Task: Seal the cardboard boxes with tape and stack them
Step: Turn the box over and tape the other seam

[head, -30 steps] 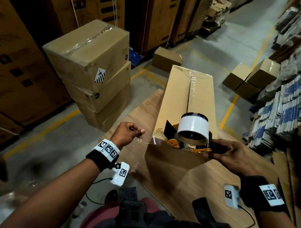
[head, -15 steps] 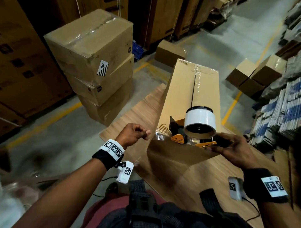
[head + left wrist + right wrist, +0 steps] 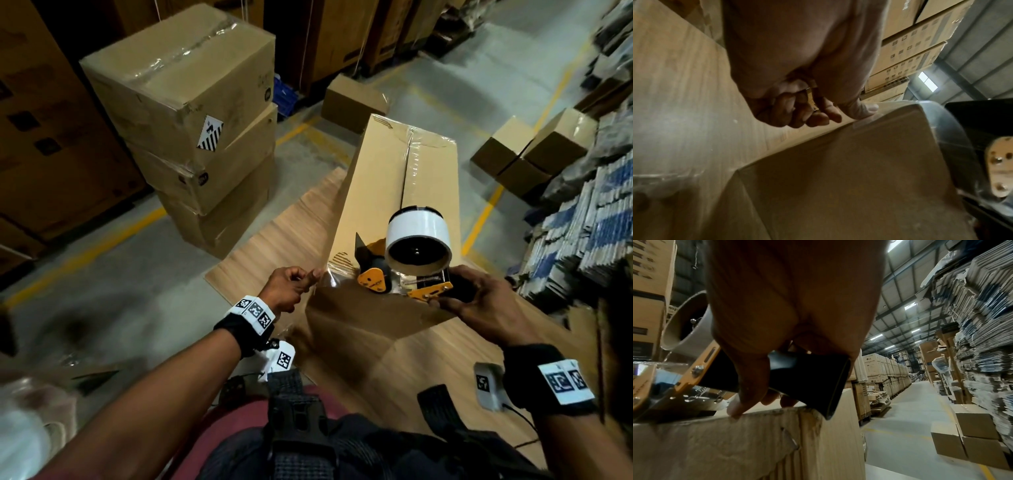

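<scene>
A long cardboard box lies on a wood-grain board, clear tape running along its top seam. My right hand grips the black handle of an orange tape dispenser with a white roll, resting on the box's near end. My left hand is curled at the box's near left corner, thumb and forefinger pinching the free end of the clear tape against the box edge.
A stack of three taped boxes stands on the floor to the left. Small boxes lie behind and at the right. Bundled flat cartons line the right side. Tall pallets of boxes flank an aisle.
The dispenser and right hand stay at the box's near end. My left hand has moved right, closer to the box corner, drawing the tape end toward the edge. The head view has shifted slightly.
</scene>
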`<action>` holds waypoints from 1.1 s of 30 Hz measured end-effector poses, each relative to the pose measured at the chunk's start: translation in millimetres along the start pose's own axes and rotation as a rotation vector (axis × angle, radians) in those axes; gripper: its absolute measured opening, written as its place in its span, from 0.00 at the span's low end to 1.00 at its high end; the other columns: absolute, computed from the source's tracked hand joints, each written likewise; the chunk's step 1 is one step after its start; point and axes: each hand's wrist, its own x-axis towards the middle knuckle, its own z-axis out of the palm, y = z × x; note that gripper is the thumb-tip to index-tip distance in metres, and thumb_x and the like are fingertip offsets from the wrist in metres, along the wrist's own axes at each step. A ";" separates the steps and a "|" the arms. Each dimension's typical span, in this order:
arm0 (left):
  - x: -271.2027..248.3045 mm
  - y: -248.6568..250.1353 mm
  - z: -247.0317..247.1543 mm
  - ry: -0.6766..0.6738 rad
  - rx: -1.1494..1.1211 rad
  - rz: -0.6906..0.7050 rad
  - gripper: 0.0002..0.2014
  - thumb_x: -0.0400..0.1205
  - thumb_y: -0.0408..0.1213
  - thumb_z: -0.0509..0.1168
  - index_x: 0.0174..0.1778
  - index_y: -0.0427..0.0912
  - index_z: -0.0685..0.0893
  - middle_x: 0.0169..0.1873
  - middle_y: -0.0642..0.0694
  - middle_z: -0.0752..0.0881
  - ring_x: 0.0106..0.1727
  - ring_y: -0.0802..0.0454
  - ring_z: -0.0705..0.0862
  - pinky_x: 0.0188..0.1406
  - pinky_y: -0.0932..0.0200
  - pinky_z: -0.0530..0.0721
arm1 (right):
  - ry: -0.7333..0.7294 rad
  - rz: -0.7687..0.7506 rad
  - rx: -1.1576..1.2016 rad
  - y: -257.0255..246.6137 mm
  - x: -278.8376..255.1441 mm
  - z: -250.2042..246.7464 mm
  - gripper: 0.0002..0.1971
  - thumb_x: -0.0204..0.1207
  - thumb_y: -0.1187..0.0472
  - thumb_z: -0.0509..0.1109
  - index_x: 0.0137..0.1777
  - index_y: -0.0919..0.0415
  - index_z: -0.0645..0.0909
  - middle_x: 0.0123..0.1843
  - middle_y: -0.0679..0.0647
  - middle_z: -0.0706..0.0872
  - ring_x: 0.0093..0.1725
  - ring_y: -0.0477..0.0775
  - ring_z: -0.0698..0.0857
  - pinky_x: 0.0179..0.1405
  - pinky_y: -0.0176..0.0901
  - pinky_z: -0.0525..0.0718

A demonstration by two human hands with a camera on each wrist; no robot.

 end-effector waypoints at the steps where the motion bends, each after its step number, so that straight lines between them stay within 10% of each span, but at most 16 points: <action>1: -0.1 0.7 -0.3 0.016 0.025 -0.001 0.19 0.81 0.57 0.75 0.43 0.43 0.83 0.32 0.45 0.80 0.23 0.55 0.63 0.23 0.63 0.58 | -0.001 -0.002 -0.026 1.0 0.9 0.3 0.22 0.65 0.69 0.88 0.53 0.46 0.88 0.47 0.36 0.94 0.49 0.36 0.91 0.53 0.35 0.89; 5: -9.9 12.8 -6.9 0.209 0.239 0.264 0.09 0.83 0.48 0.76 0.52 0.48 0.89 0.47 0.53 0.91 0.43 0.57 0.87 0.40 0.56 0.89 | -0.002 -0.016 -0.124 3.0 0.6 1.4 0.22 0.67 0.65 0.88 0.56 0.46 0.87 0.48 0.42 0.94 0.50 0.43 0.92 0.55 0.50 0.91; 9: -40.9 27.3 4.0 0.197 0.750 1.019 0.25 0.82 0.49 0.72 0.75 0.46 0.84 0.72 0.49 0.86 0.72 0.54 0.84 0.73 0.54 0.81 | 0.015 -0.073 -0.161 3.9 -3.0 3.9 0.20 0.69 0.70 0.85 0.52 0.48 0.82 0.41 0.38 0.90 0.42 0.32 0.88 0.42 0.28 0.83; 11: -46.6 31.1 17.4 0.055 1.118 1.172 0.34 0.83 0.57 0.68 0.80 0.39 0.79 0.79 0.41 0.80 0.82 0.47 0.76 0.84 0.47 0.71 | -0.002 -0.090 -0.208 4.2 -5.3 3.5 0.21 0.69 0.70 0.82 0.49 0.46 0.76 0.35 0.42 0.84 0.37 0.40 0.85 0.35 0.34 0.80; 14: -41.3 26.1 21.5 -0.041 1.430 1.139 0.40 0.82 0.62 0.63 0.83 0.36 0.75 0.80 0.36 0.78 0.83 0.42 0.75 0.86 0.40 0.69 | -0.049 -0.073 -0.184 7.7 -7.5 -2.5 0.20 0.70 0.63 0.81 0.45 0.42 0.73 0.34 0.44 0.83 0.35 0.57 0.79 0.35 0.57 0.78; 22: -40.7 23.6 19.0 -0.057 1.454 1.108 0.43 0.84 0.66 0.60 0.91 0.46 0.61 0.90 0.45 0.64 0.89 0.50 0.64 0.80 0.42 0.75 | -0.067 -0.052 -0.069 10.0 -21.5 -32.4 0.19 0.73 0.67 0.82 0.55 0.47 0.82 0.45 0.47 0.90 0.47 0.61 0.89 0.50 0.66 0.86; 27: -41.6 21.6 23.2 -0.062 1.447 1.036 0.46 0.83 0.70 0.58 0.93 0.49 0.55 0.92 0.50 0.56 0.92 0.53 0.56 0.77 0.41 0.78 | 0.012 0.052 0.002 29.9 -46.4 -74.6 0.24 0.70 0.72 0.83 0.56 0.43 0.85 0.51 0.36 0.91 0.47 0.28 0.87 0.54 0.28 0.85; 31: -42.1 20.6 24.6 -0.050 1.448 1.010 0.46 0.83 0.72 0.57 0.93 0.50 0.55 0.93 0.51 0.54 0.92 0.54 0.55 0.75 0.41 0.81 | 0.083 0.146 -0.074 49.2 -67.4 -108.1 0.26 0.60 0.42 0.89 0.59 0.33 0.86 0.51 0.32 0.93 0.53 0.35 0.89 0.57 0.33 0.85; 33: -43.5 21.5 25.4 -0.037 1.463 1.002 0.46 0.84 0.72 0.56 0.93 0.50 0.55 0.93 0.51 0.54 0.92 0.54 0.54 0.73 0.45 0.84 | 0.112 0.186 -0.040 54.5 -72.2 -118.1 0.26 0.65 0.54 0.90 0.61 0.42 0.86 0.50 0.32 0.93 0.52 0.36 0.90 0.54 0.25 0.84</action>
